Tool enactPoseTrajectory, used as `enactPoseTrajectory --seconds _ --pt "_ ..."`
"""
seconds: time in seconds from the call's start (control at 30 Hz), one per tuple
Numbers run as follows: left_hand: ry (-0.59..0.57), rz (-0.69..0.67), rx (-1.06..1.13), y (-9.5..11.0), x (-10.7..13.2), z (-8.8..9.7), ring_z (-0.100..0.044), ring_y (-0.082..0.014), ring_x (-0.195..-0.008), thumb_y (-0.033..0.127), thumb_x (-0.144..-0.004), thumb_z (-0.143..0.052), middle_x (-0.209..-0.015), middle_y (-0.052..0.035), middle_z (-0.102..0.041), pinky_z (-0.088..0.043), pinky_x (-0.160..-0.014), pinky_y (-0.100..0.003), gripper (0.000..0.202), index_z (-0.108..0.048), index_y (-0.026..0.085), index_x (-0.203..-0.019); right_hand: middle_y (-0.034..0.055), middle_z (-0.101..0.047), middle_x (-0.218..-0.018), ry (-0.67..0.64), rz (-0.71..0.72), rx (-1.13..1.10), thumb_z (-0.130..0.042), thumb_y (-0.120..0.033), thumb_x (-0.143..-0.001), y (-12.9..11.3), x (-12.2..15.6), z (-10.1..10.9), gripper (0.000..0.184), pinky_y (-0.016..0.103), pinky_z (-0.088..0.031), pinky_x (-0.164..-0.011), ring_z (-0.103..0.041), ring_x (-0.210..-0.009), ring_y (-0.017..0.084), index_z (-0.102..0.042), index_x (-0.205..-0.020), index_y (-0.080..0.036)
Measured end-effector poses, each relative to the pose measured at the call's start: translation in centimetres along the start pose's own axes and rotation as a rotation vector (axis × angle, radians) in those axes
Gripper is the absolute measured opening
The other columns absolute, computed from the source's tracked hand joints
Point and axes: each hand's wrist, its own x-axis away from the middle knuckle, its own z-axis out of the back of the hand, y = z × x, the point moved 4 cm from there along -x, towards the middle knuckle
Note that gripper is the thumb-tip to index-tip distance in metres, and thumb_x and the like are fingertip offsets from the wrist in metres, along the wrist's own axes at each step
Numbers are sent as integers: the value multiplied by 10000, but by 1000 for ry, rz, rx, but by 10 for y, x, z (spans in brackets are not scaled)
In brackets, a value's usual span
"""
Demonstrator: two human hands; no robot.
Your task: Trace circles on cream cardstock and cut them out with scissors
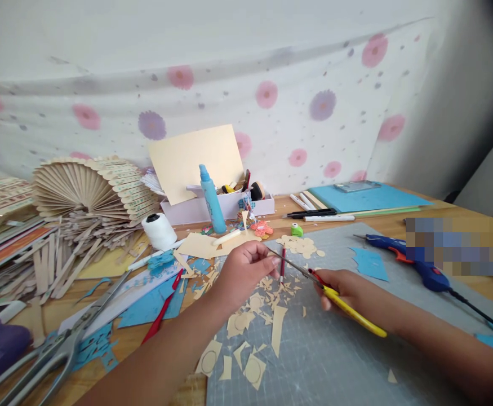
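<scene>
My left hand is closed in a pinch over the cutting mat; whatever its fingertips hold is hidden. My right hand grips a yellow-and-red-handled tool with a long thin metal nose. Its tip reaches to my left fingers; whether it is scissors or pliers is unclear. Beneath and in front of my hands lie cream paper scraps, some with drawn circles. Small cut paper discs are heaped beyond. A dark red pen-like stick lies behind the tool's nose.
Large metal scissors and a red-handled tool lie left. A blue glue bottle and white thread spool stand behind. On the right lies a blue soldering-iron-like tool with a cord. Wooden sticks fill the far left.
</scene>
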Motion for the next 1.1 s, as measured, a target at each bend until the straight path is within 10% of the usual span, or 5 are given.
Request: enactPoseTrajectory --seconds 1.1 --pt "-12 43 70 3 0 -1 -582 -81 -491 137 -674 -598 -549 34 -607 -448 -538 -211 158 -445 144 -637 -23 -568 -658 11 14 36 -445 -128 -671 8 -3 0 111 202 -333 -554 -502 -638 133 -536 -637 -182"
